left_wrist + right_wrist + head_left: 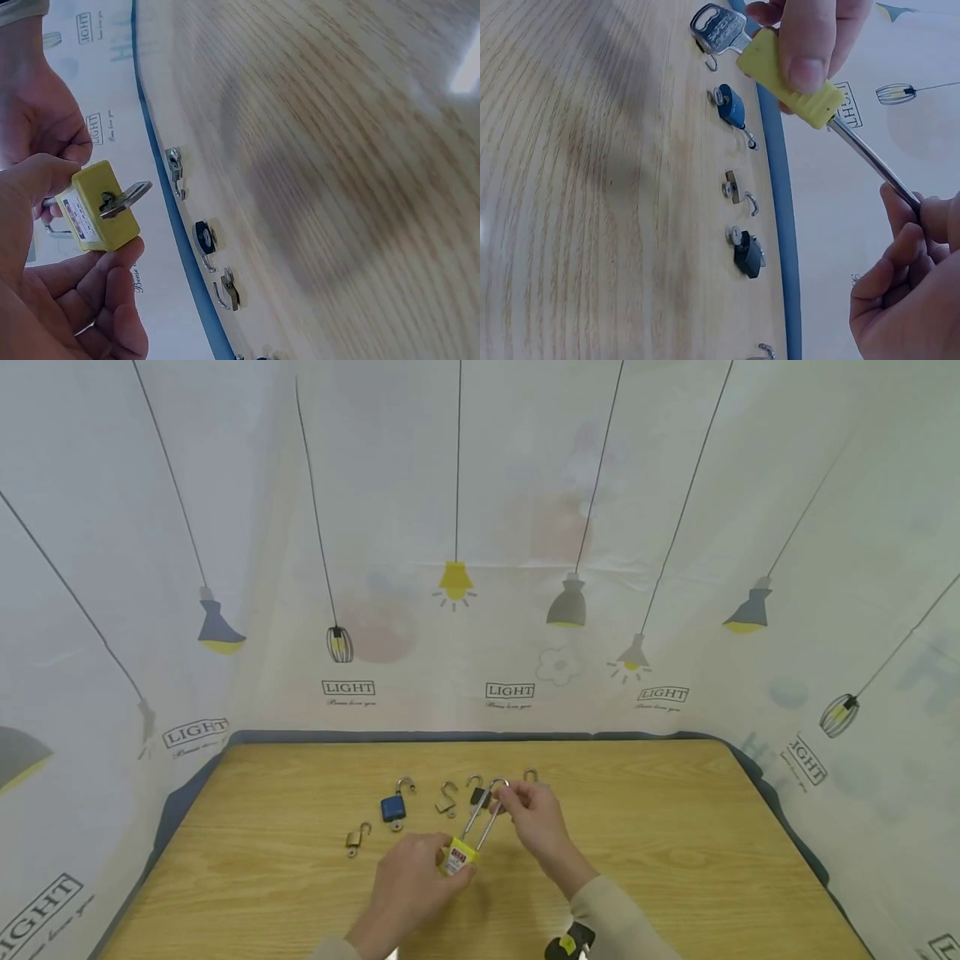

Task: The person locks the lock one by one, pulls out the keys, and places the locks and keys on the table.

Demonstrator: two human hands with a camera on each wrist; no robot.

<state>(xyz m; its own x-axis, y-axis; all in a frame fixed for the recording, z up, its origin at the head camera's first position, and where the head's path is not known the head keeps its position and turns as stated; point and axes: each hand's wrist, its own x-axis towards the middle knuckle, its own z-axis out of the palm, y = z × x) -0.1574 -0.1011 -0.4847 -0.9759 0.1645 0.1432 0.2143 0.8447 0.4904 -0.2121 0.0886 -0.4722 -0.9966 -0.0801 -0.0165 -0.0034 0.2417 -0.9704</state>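
Note:
A yellow padlock (460, 857) with a long steel shackle (487, 827) and a printed label is held up over the table between both hands. My left hand (411, 872) grips its body, thumb on one side and fingers on the other. With thumb and fingertips, my right hand (542, 827) pinches the curved far end of the shackle. A silver key (721, 30) sticks out of the keyhole in the body's base, on the side facing away from the shackle. Both shackle legs run down to the body in the head view.
Beyond the hands stand a blue padlock (393, 808), two small brass padlocks, one at left (353, 839), and a black padlock (480, 797), with shackles open. Another shackle (531, 774) shows behind the right hand. A black and yellow object (564, 945) lies by the right sleeve on the wooden table (675, 852).

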